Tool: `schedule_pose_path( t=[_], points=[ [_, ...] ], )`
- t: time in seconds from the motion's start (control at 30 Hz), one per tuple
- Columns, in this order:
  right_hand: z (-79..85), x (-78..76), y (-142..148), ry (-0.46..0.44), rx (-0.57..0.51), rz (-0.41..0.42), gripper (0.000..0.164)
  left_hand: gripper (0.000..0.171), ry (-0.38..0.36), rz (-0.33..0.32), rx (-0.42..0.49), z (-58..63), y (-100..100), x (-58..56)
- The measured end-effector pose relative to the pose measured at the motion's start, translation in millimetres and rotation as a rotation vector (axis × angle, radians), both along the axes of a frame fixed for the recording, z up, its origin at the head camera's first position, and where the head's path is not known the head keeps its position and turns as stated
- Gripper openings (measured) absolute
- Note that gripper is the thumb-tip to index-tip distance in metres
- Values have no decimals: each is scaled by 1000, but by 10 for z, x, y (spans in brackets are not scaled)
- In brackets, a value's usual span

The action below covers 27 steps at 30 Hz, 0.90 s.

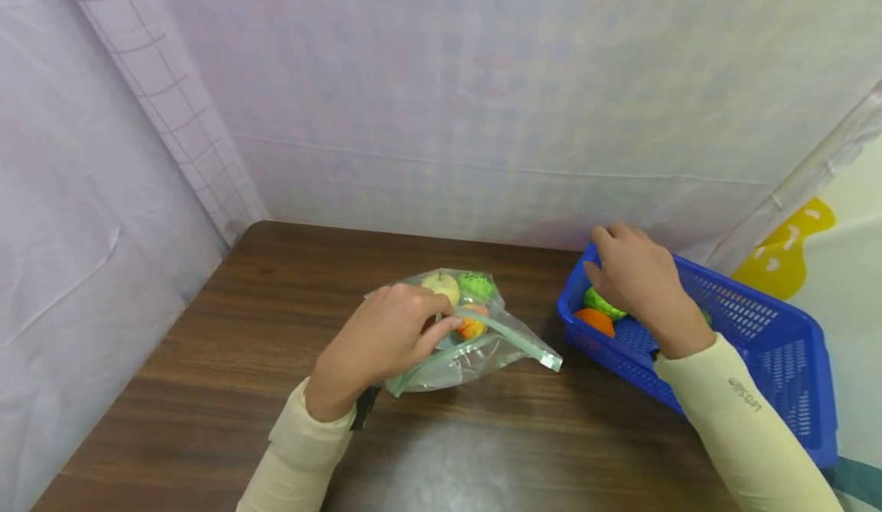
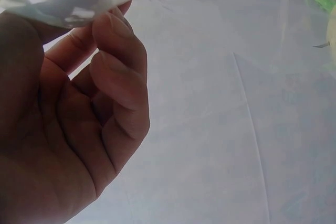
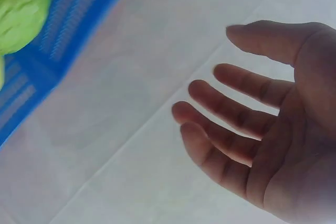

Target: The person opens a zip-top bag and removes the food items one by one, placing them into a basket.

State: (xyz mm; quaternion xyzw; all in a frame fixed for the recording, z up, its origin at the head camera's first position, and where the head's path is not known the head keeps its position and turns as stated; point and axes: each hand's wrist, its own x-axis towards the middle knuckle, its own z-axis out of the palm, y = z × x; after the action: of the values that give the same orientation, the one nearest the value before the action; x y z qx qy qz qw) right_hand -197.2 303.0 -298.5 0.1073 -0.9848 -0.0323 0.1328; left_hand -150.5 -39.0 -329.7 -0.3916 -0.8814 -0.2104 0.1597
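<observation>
My left hand (image 1: 389, 332) pinches the edge of a clear zip bag (image 1: 468, 370) between thumb and fingers; the left wrist view shows the film at the fingertips. Inside the bag lie a pale yellow fruit (image 1: 442, 287), a green bumpy fruit (image 1: 477, 285) and an orange-and-yellow fruit (image 1: 472, 322). Above the far left end of a blue basket (image 1: 799, 321) hovers my right hand (image 1: 630, 275), fingers loosely bent and holding nothing, as the right wrist view (image 3: 262, 114) confirms. Below it in the basket are a green fruit (image 1: 604, 303) and an orange fruit (image 1: 596, 321).
Both bag and basket stand on a dark wooden table (image 1: 227, 359), the basket at its right side. Pale cloth (image 1: 482, 99) hangs behind the table and to its left. The bag's slider end (image 1: 550, 360) points toward the basket.
</observation>
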Motion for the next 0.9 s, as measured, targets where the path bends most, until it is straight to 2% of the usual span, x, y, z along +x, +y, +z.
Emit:
schedule_pose_path(
  t=[0.27, 0.53, 0.63, 0.9],
  points=[
    [2, 243, -402, 247, -71, 198, 29, 19, 3, 0, -9, 7, -8, 4],
    [27, 453, -709, 428, -156, 415, 23, 18, -5, -12, -1, 3, 17, -6],
    [26, 548, -812, 448, -188, 509, 23, 18, -5, -15, -2, -1, 25, -6],
    [-96, 785, -1133, 380, -264, 711, 23, 19, 0, -27, 5, 10, 25, -3]
  ],
)
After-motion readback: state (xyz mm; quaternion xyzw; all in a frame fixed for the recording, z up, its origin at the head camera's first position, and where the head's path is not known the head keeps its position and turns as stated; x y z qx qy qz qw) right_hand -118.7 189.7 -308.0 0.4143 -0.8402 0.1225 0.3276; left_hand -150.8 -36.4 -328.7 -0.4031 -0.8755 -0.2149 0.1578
